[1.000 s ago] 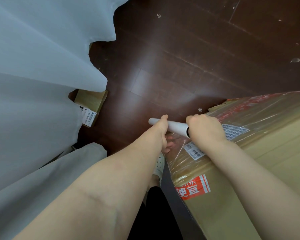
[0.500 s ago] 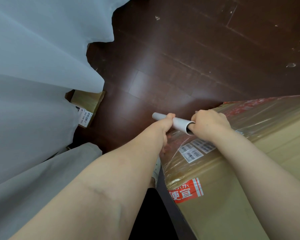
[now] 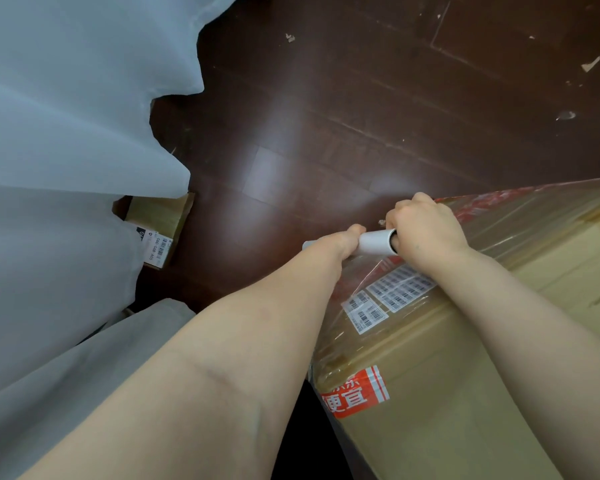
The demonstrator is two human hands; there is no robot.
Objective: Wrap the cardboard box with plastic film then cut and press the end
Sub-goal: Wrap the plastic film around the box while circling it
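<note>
**Spotter:** What fills your view?

**Operator:** Mostly dark wooden floor [image 3: 361,98], with a pale curtain [image 3: 66,133] down my left side. The cardboard box [image 3: 465,393] takes the lower right. It is large and runs out of frame, and its near left corner lies just under my hands.

**Spotter:** And the wrap?

**Operator:** Plastic film [image 3: 534,216] lies shiny over the far part of the box. It runs up, taut by the look of it, to the roll [image 3: 376,241]. The roll sits just above that corner, roughly level, with its long axis left to right across my view.

**Spotter:** Hands?

**Operator:** Both are closed on the roll, one at each end. My left hand [image 3: 340,242] wraps the end that sticks out over the floor. My right hand [image 3: 426,230] is fisted at the open end, above the box's edge. I can't tell whether a finger goes inside the tube.

**Spotter:** Which way next?

**Operator:** I judge the wrapping is midway, with nothing cut yet. The box lies to the right of the roll and below it, so I expect the next pull to carry the film round that corner. My right hand is nearer the box, and my left is on the outside of the turn. The barcode labels [image 3: 388,296] sit under the film just below the roll.
</note>
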